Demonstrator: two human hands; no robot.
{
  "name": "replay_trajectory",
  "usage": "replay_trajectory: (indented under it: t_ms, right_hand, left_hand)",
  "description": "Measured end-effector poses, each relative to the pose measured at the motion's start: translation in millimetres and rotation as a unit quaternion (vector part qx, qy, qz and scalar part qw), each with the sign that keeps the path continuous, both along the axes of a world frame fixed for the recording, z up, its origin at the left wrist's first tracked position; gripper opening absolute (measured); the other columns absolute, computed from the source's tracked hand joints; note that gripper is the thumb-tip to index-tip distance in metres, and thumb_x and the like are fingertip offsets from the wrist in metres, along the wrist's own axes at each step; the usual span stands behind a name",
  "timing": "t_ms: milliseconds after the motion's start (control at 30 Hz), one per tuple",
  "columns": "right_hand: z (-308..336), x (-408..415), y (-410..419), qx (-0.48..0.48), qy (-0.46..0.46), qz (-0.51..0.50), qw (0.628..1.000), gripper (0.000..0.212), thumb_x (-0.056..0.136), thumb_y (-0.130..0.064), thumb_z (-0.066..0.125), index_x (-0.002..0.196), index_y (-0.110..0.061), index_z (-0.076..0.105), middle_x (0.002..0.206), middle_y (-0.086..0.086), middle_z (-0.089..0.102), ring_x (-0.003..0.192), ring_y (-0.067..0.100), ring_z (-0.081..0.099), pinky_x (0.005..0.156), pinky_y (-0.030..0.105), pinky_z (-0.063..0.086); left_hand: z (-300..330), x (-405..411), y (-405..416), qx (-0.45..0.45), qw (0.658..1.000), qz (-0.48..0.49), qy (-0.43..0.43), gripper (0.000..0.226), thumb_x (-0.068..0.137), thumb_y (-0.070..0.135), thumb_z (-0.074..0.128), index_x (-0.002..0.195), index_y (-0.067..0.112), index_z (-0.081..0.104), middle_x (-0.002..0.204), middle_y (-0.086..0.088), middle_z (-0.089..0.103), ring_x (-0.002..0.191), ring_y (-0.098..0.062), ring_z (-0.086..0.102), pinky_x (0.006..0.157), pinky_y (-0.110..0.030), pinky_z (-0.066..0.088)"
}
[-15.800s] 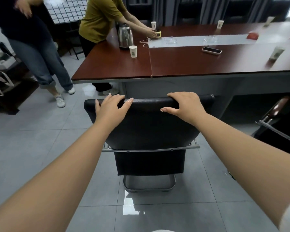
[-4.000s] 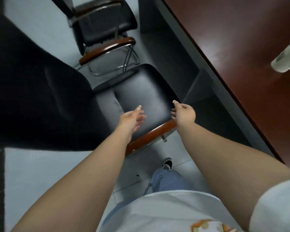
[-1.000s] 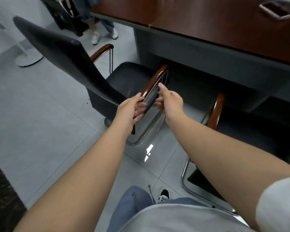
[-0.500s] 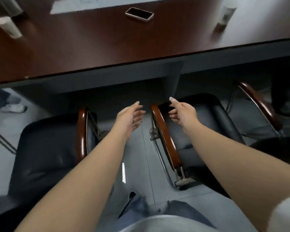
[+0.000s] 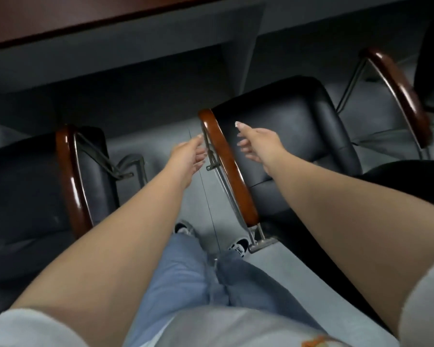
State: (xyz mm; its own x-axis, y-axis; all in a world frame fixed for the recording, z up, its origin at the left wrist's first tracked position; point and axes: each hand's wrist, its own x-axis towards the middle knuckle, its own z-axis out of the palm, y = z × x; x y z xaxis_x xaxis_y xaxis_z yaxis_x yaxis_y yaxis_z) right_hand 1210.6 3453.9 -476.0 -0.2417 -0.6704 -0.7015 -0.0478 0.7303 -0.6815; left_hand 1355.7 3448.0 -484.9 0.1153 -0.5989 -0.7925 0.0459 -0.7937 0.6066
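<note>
Since neither hand has closed on anything yet, I'd say you're right at the start of shifting this chair (image 5: 298, 126). The grab itself isn't done. Your left hand (image 5: 187, 156) hangs just left of the near armrest (image 5: 227, 169), fingers loose and spread, next to the metal frame under it. Your right hand (image 5: 262, 144) is over the seat just right of that same armrest, also spread, holding nothing. I can't tell for sure whether either one touches the wood, but it looks like a small gap on both sides.

The chair stands on the floor (image 5: 298, 266) to your right, its seat front pointing at the surface (image 5: 60, 18) and sitting close to the grey panel below it, though not tucked under. So my guess at what's left is: get hold of the armrest, slide or straighten the chair toward the surface, then let go.

Here's the headcount:
- two chairs with seats clearly in view, this one and the other chair (image 5: 23, 196) on your left
- a dark shape at the far right edge that might be a third, hard to say
- three wooden armrests: the near one, the far armrest (image 5: 398, 91) of the same chair, and the left chair's armrest (image 5: 70, 181)
- two hands, both empty
- two shoes (image 5: 239, 246), standing between the chairs
</note>
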Motion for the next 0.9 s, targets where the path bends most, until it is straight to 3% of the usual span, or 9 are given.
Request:
replay_trajectory:
  t_ms: [133, 200, 300, 400, 533, 667, 700, 833, 900]
  right_hand:
    - [-33, 3, -11, 0.043, 0.007, 0.023, 0.999, 0.035, 0.088, -0.045, 0.058, 0.110, -0.017, 0.058, 0.095, -0.004, 0.057, 0.100, 0.018, 0.055, 0.088, 0.029, 0.044]
    - [-47, 4, -21, 0.073, -0.001, 0.030, 0.997, 0.040, 0.088, -0.049, 0.056, 0.113, -0.018, 0.057, 0.099, -0.004, 0.055, 0.096, 0.016, 0.052, 0.085, 0.029, 0.039]
    - [-61, 13, -37, 0.150, -0.055, 0.022, 0.987, 0.054, 0.081, -0.066, 0.052, 0.102, -0.017, 0.059, 0.099, -0.001, 0.059, 0.079, 0.014, 0.054, 0.081, 0.030, 0.041]
    - [-68, 20, -55, 0.211, -0.075, 0.003, 0.975, 0.078, 0.073, -0.075, 0.052, 0.118, -0.012, 0.058, 0.106, 0.004, 0.063, 0.083, 0.020, 0.060, 0.076, 0.033, 0.046]
    - [-70, 25, -74, 0.267, -0.037, 0.002, 0.963, 0.088, 0.063, -0.075, 0.062, 0.117, -0.005, 0.060, 0.112, 0.014, 0.065, 0.097, 0.029, 0.062, 0.094, 0.040, 0.047]
    - [-67, 22, -105, 0.287, -0.029, -0.018, 0.957, 0.091, 0.063, -0.073, 0.064, 0.120, -0.002, 0.057, 0.118, 0.016, 0.063, 0.104, 0.032, 0.061, 0.098, 0.045, 0.045]
    - [-64, 19, -115, 0.283, -0.027, -0.024, 0.958, 0.090, 0.065, -0.071, 0.064, 0.121, -0.001, 0.056, 0.119, 0.017, 0.062, 0.105, 0.032, 0.060, 0.098, 0.045, 0.045]
    - [-64, 8, -155, 0.263, -0.020, -0.057, 0.963, 0.085, 0.072, -0.067, 0.061, 0.124, 0.000, 0.053, 0.122, 0.017, 0.060, 0.109, 0.033, 0.059, 0.091, 0.042, 0.045]
    - [-66, 7, -168, 0.261, -0.013, -0.071, 0.963, 0.083, 0.074, -0.067, 0.059, 0.124, -0.001, 0.052, 0.124, 0.017, 0.059, 0.110, 0.034, 0.057, 0.089, 0.043, 0.044]
  left_hand:
    - [-33, -10, -17, 0.040, 0.999, -0.014, 0.012, 0.054, 0.090, 0.037, 0.056, 0.133, 0.006, 0.045, 0.134, -0.012, 0.051, 0.121, -0.021, 0.051, 0.092, -0.025, 0.043]
    - [-49, -16, -34, 0.056, 0.998, -0.015, 0.033, 0.061, 0.088, 0.042, 0.058, 0.136, 0.006, 0.042, 0.140, -0.011, 0.046, 0.127, -0.022, 0.046, 0.101, -0.029, 0.042]
    - [-66, -20, -63, 0.087, 0.992, 0.011, 0.091, 0.058, 0.086, 0.049, 0.056, 0.127, 0.007, 0.049, 0.126, -0.008, 0.058, 0.113, -0.021, 0.057, 0.096, -0.034, 0.047]
    - [-72, -17, -89, 0.121, 0.988, 0.016, 0.094, 0.035, 0.088, 0.037, 0.060, 0.104, 0.005, 0.059, 0.094, -0.010, 0.066, 0.085, -0.021, 0.065, 0.077, -0.032, 0.055]
    - [-67, -9, -111, 0.164, 0.982, -0.041, 0.086, 0.022, 0.089, 0.027, 0.061, 0.092, 0.005, 0.060, 0.089, -0.012, 0.067, 0.082, -0.023, 0.066, 0.075, -0.033, 0.055]
    - [-64, -13, -148, 0.168, 0.976, -0.089, 0.106, 0.019, 0.089, 0.027, 0.061, 0.086, 0.008, 0.059, 0.082, -0.008, 0.066, 0.074, -0.018, 0.064, 0.062, -0.024, 0.055]
    - [-63, -16, -159, 0.166, 0.975, -0.100, 0.107, 0.019, 0.090, 0.027, 0.060, 0.087, 0.008, 0.059, 0.083, -0.008, 0.066, 0.074, -0.019, 0.064, 0.062, -0.024, 0.055]
    - [-67, -35, -206, 0.171, 0.971, -0.130, 0.109, 0.021, 0.091, 0.028, 0.058, 0.090, 0.007, 0.059, 0.088, -0.010, 0.066, 0.086, -0.026, 0.064, 0.086, -0.037, 0.052]
    - [-71, -43, -222, 0.172, 0.971, -0.132, 0.101, 0.028, 0.091, 0.029, 0.057, 0.104, 0.004, 0.059, 0.100, -0.012, 0.066, 0.093, -0.027, 0.063, 0.089, -0.039, 0.051]
